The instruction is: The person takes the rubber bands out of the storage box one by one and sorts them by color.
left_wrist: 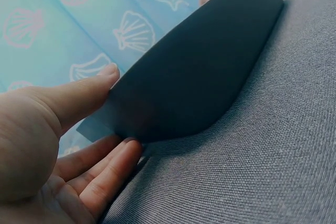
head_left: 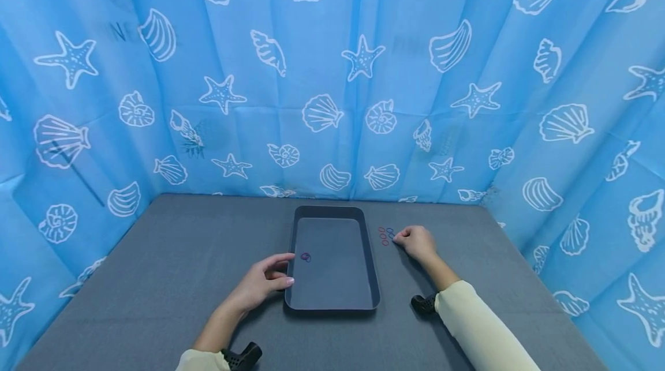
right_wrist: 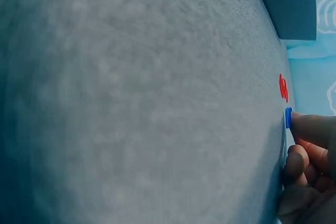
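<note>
A dark grey rectangular tray (head_left: 332, 305) lies on the table. My left hand (head_left: 262, 280) touches its left wall from outside, thumb and index fingertip spread along the rim; the left wrist view shows the thumb (left_wrist: 86, 98) at the rim and the other fingers lower on the wall. Inside the tray, near that hand, lie small overlapping purple-looking rings (head_left: 306, 257). Right of the tray, my right hand (head_left: 417, 241) has thumb and index fingertips together at a thin blue ring (right_wrist: 288, 118), seemingly pinching it. Beside it run thin red rings (head_left: 383, 236) and more blue rings (head_left: 390, 231).
The grey cloth-covered table (head_left: 208, 232) extends around the tray. A blue curtain (head_left: 322, 71) with white shell and starfish prints hangs behind and along both sides. Black wrist cameras (head_left: 424, 304) are strapped at both sleeves.
</note>
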`<state>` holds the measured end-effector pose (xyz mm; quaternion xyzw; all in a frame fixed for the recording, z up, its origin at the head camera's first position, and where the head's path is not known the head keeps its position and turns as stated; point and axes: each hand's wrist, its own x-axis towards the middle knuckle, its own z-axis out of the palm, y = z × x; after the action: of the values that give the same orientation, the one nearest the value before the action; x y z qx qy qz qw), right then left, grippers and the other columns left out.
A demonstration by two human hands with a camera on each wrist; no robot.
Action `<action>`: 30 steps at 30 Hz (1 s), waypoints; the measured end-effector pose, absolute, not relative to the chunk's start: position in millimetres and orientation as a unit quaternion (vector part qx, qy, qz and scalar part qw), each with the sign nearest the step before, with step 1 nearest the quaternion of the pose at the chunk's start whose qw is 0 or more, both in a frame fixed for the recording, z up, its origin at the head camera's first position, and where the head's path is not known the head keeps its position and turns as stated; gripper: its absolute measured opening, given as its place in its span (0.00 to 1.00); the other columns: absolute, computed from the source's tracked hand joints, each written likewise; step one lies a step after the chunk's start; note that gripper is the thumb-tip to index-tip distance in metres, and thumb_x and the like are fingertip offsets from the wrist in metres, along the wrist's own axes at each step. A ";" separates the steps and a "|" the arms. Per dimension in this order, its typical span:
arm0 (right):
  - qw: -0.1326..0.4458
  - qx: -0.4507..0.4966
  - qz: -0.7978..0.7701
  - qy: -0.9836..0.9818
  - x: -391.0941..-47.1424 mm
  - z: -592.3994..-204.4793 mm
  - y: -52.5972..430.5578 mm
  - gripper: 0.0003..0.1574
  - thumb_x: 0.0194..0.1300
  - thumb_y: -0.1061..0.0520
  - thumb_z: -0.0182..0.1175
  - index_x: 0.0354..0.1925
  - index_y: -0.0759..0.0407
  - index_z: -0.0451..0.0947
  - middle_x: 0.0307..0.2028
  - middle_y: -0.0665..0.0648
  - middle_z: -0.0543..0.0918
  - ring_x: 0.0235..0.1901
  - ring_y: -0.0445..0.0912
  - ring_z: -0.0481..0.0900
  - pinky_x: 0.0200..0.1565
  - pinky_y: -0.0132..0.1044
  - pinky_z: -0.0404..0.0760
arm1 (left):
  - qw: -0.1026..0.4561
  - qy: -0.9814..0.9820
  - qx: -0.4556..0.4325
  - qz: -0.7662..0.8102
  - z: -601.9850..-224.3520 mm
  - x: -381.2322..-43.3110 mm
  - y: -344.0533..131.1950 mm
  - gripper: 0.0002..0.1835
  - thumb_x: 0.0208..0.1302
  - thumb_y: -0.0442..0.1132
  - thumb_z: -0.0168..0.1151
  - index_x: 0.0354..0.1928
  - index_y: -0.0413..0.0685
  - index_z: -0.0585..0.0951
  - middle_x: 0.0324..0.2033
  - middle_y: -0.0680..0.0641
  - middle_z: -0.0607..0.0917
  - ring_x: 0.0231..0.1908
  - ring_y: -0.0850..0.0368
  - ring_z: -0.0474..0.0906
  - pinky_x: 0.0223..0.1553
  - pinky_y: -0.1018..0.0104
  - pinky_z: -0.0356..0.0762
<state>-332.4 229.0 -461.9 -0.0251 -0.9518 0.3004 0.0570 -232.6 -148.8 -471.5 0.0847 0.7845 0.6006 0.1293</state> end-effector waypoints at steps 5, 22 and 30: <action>0.050 -0.028 0.282 -0.958 -331.4 -459.6 224.8 0.10 0.53 0.53 0.60 0.20 0.56 0.77 0.21 0.50 0.77 0.20 0.44 0.70 0.22 0.36 0.65 | 0.129 0.787 0.079 0.599 -470.3 -232.3 -147.6 0.29 0.51 0.45 0.62 0.57 0.60 0.67 0.55 0.43 0.65 0.42 0.53 0.72 0.43 0.55 0.71; 0.059 -0.041 0.283 -0.956 -333.3 -461.3 225.2 0.09 0.52 0.53 0.61 0.20 0.56 0.77 0.21 0.50 0.77 0.21 0.44 0.70 0.24 0.37 0.66 | 0.122 0.790 0.077 0.596 -471.0 -232.3 -146.4 0.28 0.51 0.45 0.61 0.57 0.59 0.67 0.56 0.42 0.65 0.42 0.53 0.72 0.42 0.55 0.71; 0.057 -0.048 0.349 -0.934 -337.0 -456.9 224.5 0.09 0.54 0.53 0.59 0.24 0.58 0.78 0.24 0.53 0.78 0.23 0.46 0.70 0.22 0.35 0.67 | 0.125 0.790 0.075 0.596 -472.2 -232.3 -146.1 0.28 0.51 0.45 0.62 0.57 0.60 0.68 0.55 0.43 0.66 0.41 0.53 0.72 0.42 0.54 0.71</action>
<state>-337.0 224.5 -456.9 -0.0477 -0.9342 0.3490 0.0572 -232.3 -146.1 -472.2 0.0748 0.7897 0.5960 0.1246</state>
